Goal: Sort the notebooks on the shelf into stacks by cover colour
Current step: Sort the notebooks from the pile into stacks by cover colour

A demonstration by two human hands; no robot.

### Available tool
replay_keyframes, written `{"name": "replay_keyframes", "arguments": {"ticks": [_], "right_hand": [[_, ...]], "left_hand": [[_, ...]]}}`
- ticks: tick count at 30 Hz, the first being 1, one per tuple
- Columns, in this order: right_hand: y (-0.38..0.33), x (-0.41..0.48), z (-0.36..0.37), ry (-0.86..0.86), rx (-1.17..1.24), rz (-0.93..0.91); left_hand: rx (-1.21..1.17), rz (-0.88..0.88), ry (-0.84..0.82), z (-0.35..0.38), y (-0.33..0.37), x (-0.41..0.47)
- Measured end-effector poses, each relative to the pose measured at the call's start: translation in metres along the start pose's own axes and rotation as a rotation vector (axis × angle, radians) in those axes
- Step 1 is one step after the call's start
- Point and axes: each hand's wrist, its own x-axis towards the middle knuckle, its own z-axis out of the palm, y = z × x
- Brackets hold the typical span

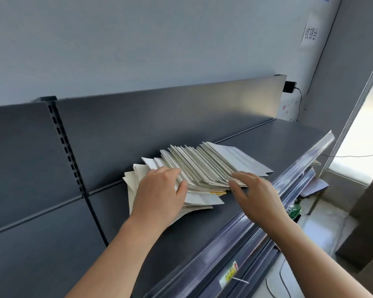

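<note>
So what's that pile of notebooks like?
The pile of thin, pale paper notebooks lies slumped and fanned out like cards on the dark grey metal shelf. Covers look whitish and cream; a bit of yellow peeks out low at the front edge. The left hand rests on its left part, and the right hand touches its near edge.

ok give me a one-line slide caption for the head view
Left hand and right hand touch one fanned, unsorted pile of pale notebooks on a dark grey shelf.

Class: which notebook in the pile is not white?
The yellow-edged paper notebook peeking out low between the left hand and right hand; the rest look white or cream.
</note>
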Motion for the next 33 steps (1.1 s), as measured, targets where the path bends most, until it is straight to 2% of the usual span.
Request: {"name": "replay_keyframes", "arguments": {"ticks": [7, 14, 23, 26, 30, 33], "right_hand": [[0.087, 0.076, 0.006, -0.093, -0.014, 0.046], [0.166, 0.147, 0.015, -0.367, 0.003, 0.154], [0.178, 0.15, 0.018, -0.463, 0.203, -0.222], [0.185, 0.157, 0.017, -0.463, 0.294, -0.189], [0.193, 0.162, 0.023, -0.439, 0.223, -0.159], [0.189, 0.158, 0.027, -0.479, 0.26, -0.197]], "left_hand": [[-0.06, -0.01, 0.01, 0.059, 0.044, 0.059], [-0.026, -0.212, -0.038, 0.123, 0.085, 0.108], [0.063, -0.538, -0.073, 0.15, 0.102, 0.129], [-0.022, -0.595, -0.031, 0.148, 0.105, 0.129], [-0.1, -0.637, 0.023, 0.143, 0.109, 0.121], [-0.175, -0.681, -0.005, 0.141, 0.114, 0.118]]}}
